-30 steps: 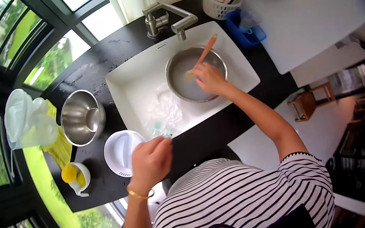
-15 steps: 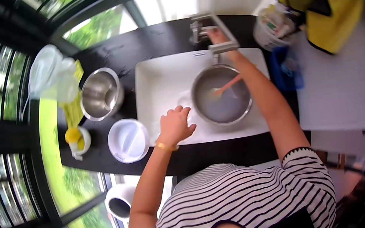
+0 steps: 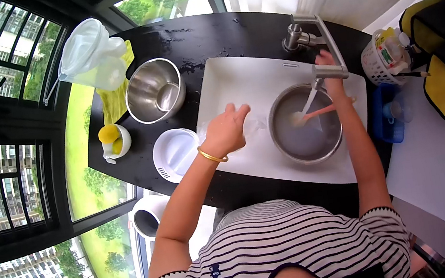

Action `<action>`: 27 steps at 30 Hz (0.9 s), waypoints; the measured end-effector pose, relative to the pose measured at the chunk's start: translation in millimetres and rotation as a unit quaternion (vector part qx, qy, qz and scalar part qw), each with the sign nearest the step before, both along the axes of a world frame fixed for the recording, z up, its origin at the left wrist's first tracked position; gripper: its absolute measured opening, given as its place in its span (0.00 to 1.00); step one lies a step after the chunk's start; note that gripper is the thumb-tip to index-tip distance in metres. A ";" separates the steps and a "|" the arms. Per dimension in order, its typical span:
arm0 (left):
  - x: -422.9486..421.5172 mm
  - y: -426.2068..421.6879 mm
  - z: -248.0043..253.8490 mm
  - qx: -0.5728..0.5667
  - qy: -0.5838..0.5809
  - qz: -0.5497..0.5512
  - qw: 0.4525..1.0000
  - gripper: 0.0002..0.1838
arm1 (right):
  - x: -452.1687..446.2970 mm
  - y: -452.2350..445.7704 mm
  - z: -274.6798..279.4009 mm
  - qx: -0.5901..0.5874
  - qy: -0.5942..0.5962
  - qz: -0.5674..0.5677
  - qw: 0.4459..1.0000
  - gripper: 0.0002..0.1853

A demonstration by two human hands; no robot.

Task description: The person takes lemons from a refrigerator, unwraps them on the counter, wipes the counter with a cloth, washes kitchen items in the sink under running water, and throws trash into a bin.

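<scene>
My left hand (image 3: 226, 131) hovers over the left part of the white sink (image 3: 236, 79), open and holding nothing, a gold bangle on its wrist. Just beyond its fingers lies a clear, crumpled plastic-like item (image 3: 255, 125). My right hand (image 3: 328, 70) is by the tap (image 3: 330, 70), partly hidden behind the spout; its visible fingers look loosely apart, off the lever. A stream of water runs from the spout into a steel pot (image 3: 279, 145) in the sink. The pot holds cloudy liquid, and a reddish-handled utensil (image 3: 319, 111) leans in it, its head submerged.
Left of the sink stand a steel bowl (image 3: 138, 97), a white plastic basin (image 3: 162, 153) and a small white cup with a yellow item (image 3: 109, 134). A white basket (image 3: 376, 67) and blue tray (image 3: 388, 134) are at right.
Water now streams from the tap into the pot. My right hand has come off the tap lever toward me. The view has shifted, and my left hand stays raised over the sink.
</scene>
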State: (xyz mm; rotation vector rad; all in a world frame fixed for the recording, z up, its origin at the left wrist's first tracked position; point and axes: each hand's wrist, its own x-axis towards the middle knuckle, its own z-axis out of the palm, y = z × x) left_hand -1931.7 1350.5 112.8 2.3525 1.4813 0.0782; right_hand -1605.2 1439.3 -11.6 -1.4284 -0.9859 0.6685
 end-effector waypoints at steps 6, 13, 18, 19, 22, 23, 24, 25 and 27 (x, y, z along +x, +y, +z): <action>1.9 25.1 42.2 0.006 -0.020 -0.047 0.999 0.15 | -69.4 -133.1 28.7 -0.109 -0.092 0.114 0.983 0.07; -4.5 44.0 39.7 0.001 -0.162 -0.107 0.981 0.19 | -159.9 -120.8 41.1 0.042 -0.134 0.146 0.979 0.17; -27.2 50.8 52.1 0.048 -0.274 0.008 0.961 0.06 | -173.8 -102.1 9.3 -0.036 -0.120 0.151 0.981 0.19; -37.2 57.5 47.3 0.137 -0.256 -0.010 0.957 0.05 | -168.5 -100.3 -1.3 -0.091 -0.087 0.162 0.979 0.19; -49.2 45.0 40.2 0.013 -0.265 0.061 0.962 0.05 | -168.9 -95.7 -3.0 -0.128 -0.106 0.207 0.964 0.22; -49.0 43.6 36.2 -0.117 -0.348 0.095 0.925 0.05 | -177.7 -99.5 17.6 -0.057 -0.089 0.216 0.971 0.24; -51.7 47.2 23.6 -0.141 -0.410 0.085 0.897 0.05 | -188.6 -102.7 34.8 0.015 -0.072 0.225 0.971 0.27; -50.3 47.1 19.5 -0.186 -0.480 0.119 0.849 0.05 | -198.5 -105.5 38.5 0.017 -0.100 0.206 0.973 0.31; -46.2 46.7 13.3 -0.220 -0.561 0.169 0.780 0.05 | -211.3 -105.7 21.2 0.006 -0.104 0.193 0.976 0.27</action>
